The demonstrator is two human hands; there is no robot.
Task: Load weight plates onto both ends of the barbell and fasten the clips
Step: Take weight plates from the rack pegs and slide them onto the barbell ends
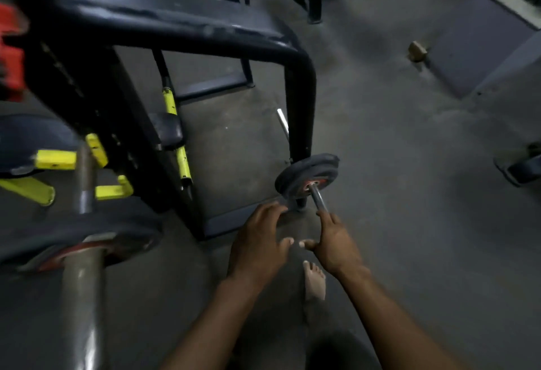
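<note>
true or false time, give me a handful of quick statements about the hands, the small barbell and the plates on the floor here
1. The small barbell has dark weight plates on the end nearest the hands. True.
2. The left hand grips a weight plate. False: its fingers are spread and it holds nothing.
3. The right hand reaches toward the bare chrome end of the bar with fingers extended. True.
4. A clip is plainly fastened outside the plates. False: no clip shows on the exposed bar end.
5. The person wears shoes. False: a bare foot shows on the floor below the hands.
</note>
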